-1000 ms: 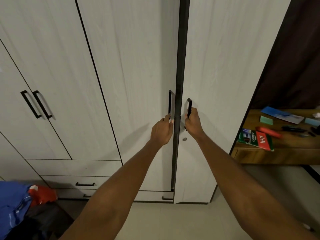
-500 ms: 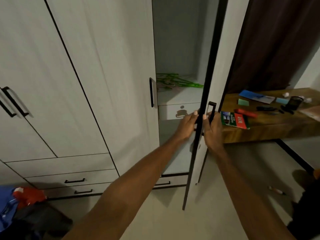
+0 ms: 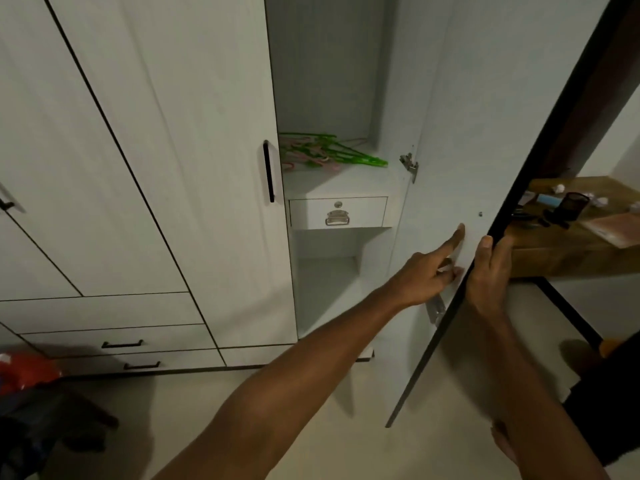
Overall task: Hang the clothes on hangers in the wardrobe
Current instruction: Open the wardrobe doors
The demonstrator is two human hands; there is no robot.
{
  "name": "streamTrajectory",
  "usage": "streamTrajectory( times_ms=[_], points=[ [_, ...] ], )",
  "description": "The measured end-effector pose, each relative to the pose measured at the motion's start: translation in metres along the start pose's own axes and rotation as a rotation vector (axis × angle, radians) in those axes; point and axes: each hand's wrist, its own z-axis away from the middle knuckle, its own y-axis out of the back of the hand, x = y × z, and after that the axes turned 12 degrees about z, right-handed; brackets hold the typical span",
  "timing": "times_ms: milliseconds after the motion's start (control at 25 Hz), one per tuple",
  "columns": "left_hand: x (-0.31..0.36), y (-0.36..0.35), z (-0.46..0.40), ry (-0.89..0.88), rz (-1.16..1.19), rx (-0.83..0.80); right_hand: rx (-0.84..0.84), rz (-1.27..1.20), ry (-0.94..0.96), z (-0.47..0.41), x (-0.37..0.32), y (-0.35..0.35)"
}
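1. Head view: wardrobe door (image 3: 460,140) stands open at right; flung wider, it could strike the wooden desk (image 3: 571,251) behind.
2. Left hand (image 3: 427,271), fingers straight, presses the door's inner face; right hand (image 3: 486,271) grips its dark edge.
3. Green and pink hangers (image 3: 325,154) lie on the far inner shelf; red clothes (image 3: 24,372) sit low left.

An open wardrobe door (image 3: 485,168) stands swung out to the right of its compartment, where hangers (image 3: 325,152) lie in a heap on a shelf (image 3: 346,183) above a small drawer (image 3: 337,212). The left hand (image 3: 427,271) rests on the door's inner face, the right hand (image 3: 488,271) on its outer edge just beside it. A bench (image 3: 571,251) stands behind the door to the right; clothes (image 3: 24,375) lie on the floor at far left.
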Motion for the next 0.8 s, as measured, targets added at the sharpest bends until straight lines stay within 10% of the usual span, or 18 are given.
streamTrajectory(
  times_ms=[800],
  points=[
    [-0.009,-0.082,-0.085,-0.082,-0.049,-0.051,0.054,-0.155,-0.073,-0.067,0.054,0.053]
  ],
)
